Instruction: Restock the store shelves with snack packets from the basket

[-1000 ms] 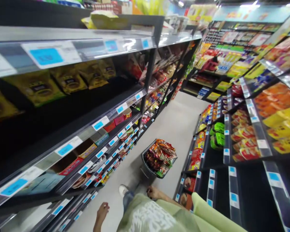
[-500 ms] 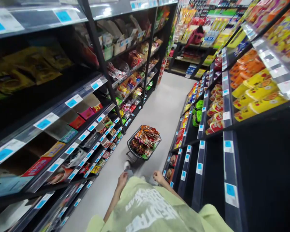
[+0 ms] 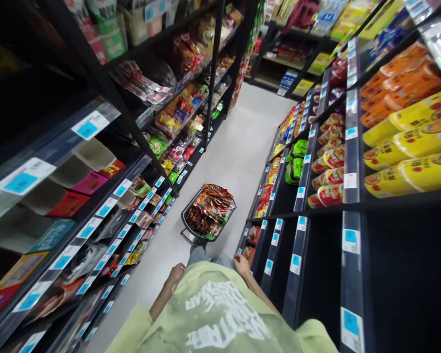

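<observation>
On the far left, the dark shelving unit (image 3: pixel 106 110) carries open-topped cartons, among them a pink carton (image 3: pixel 90 182) and a teal carton (image 3: pixel 55 235), above rails lined with price labels (image 3: pixel 90 127). Bagged sweets (image 3: pixel 176 117) fill its farther bays. Next comes the left hand (image 3: pixel 177 271), low beside the pale green shirt (image 3: pixel 220 314); its fingers look bent inward, but I cannot tell whether that grip is spread or pressed together. Just ahead of the body, the black shopping basket (image 3: pixel 193 231) sits on the grey floor (image 3: pixel 253 127), its handle (image 3: pixel 186 237) towards the person, heaped with packaged snacks (image 3: pixel 213 201). The right hand (image 3: pixel 241 263) hangs by the shirt, near the right-hand shelves (image 3: pixel 407 255), fingers curled; whether its grip is closed fully I cannot tell. Those shelves hold green packs (image 3: pixel 297 159), red cups (image 3: pixel 332 159) and, farthest right, yellow multipacks (image 3: pixel 415 157).
</observation>
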Tool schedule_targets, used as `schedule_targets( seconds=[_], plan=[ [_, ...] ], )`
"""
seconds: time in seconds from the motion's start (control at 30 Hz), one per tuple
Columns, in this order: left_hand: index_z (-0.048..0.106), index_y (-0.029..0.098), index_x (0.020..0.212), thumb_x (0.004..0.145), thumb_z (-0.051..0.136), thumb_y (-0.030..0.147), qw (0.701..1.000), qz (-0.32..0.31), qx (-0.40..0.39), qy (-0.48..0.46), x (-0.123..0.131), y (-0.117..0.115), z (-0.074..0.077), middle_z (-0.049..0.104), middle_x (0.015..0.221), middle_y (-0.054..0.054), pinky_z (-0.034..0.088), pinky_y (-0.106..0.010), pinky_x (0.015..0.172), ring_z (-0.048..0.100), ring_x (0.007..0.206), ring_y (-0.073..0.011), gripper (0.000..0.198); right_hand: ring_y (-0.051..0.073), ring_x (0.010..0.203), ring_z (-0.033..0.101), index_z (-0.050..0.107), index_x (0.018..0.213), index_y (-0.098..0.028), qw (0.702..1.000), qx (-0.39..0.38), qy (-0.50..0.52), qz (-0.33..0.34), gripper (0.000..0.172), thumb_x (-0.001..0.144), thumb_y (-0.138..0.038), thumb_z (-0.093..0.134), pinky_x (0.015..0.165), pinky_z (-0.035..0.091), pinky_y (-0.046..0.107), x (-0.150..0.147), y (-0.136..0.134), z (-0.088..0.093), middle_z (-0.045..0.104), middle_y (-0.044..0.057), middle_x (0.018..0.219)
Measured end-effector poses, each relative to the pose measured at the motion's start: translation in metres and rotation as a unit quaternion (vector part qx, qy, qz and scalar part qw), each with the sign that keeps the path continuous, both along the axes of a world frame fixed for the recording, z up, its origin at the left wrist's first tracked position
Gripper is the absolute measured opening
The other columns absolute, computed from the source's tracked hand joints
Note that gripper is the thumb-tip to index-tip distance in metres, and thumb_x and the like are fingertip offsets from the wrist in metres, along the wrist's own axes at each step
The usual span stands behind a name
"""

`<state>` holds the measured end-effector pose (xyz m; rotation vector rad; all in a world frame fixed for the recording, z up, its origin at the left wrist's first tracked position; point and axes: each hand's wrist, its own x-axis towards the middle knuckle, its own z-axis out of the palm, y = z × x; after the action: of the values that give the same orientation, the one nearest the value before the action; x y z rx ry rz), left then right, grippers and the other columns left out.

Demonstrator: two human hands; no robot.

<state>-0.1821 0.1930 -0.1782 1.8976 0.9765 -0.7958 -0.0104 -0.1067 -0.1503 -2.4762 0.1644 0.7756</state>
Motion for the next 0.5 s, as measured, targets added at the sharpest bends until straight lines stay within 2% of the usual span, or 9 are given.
schedule_targets(
  seconds=[0.07,0.2,0.27,0.37,0.5],
  plan=[
    [0.063,0.021,0.084,0.077,0.047,0.010,1.000,0.000,-0.014,0.008,0.016,0.010,-0.004,0.071,0.074,-0.001,0.049,-0.026,0.080,0.068,0.082,-0.0188,0.020,0.019,0.089,0.068,0.067,0.092,-0.015,1.000,-0.007,0.014,0.017,0.006,0.088,-0.019,0.064,0.085,0.054,0.035,0.016,0.004,-0.008,0.070,0.004,0.093],
    [0.060,0.019,0.103,0.086,0.039,0.016,0.999,0.013,-0.039,0.007,0.045,0.010,-0.003,0.074,0.095,-0.004,0.051,-0.024,0.084,0.070,0.086,-0.0153,0.028,0.027,0.106,0.065,0.069,0.099,-0.011,0.999,-0.014,0.005,0.047,0.025,0.077,-0.012,0.059,0.099,0.046,0.034,0.048,0.021,-0.021,0.071,0.013,0.103],
    [0.059,0.020,0.108,0.088,0.035,0.020,0.999,0.020,-0.046,0.008,0.054,-0.002,0.001,0.074,0.101,-0.004,0.053,-0.025,0.086,0.071,0.092,-0.0158,0.031,0.028,0.112,0.062,0.068,0.105,-0.011,0.998,-0.011,0.005,0.068,0.032,0.074,-0.014,0.060,0.103,0.043,0.033,0.065,0.034,-0.028,0.069,0.014,0.109],
    [0.061,0.023,0.105,0.088,0.036,0.025,0.998,0.033,-0.046,0.017,0.060,-0.027,0.006,0.074,0.106,-0.005,0.052,-0.030,0.094,0.069,0.104,-0.0201,0.030,0.028,0.116,0.059,0.065,0.116,-0.009,0.995,-0.011,0.008,0.101,0.044,0.073,-0.016,0.063,0.102,0.041,0.030,0.092,0.055,-0.046,0.066,0.015,0.118],
    [0.062,0.031,0.099,0.084,0.040,0.029,0.996,0.065,-0.020,0.062,0.056,-0.062,0.010,0.074,0.111,-0.004,0.049,-0.038,0.102,0.066,0.115,-0.0267,0.027,0.033,0.119,0.055,0.052,0.134,-0.005,0.990,-0.030,0.025,0.133,0.066,0.072,-0.021,0.070,0.097,0.043,0.033,0.132,0.082,-0.089,0.055,0.022,0.134]
  ],
)
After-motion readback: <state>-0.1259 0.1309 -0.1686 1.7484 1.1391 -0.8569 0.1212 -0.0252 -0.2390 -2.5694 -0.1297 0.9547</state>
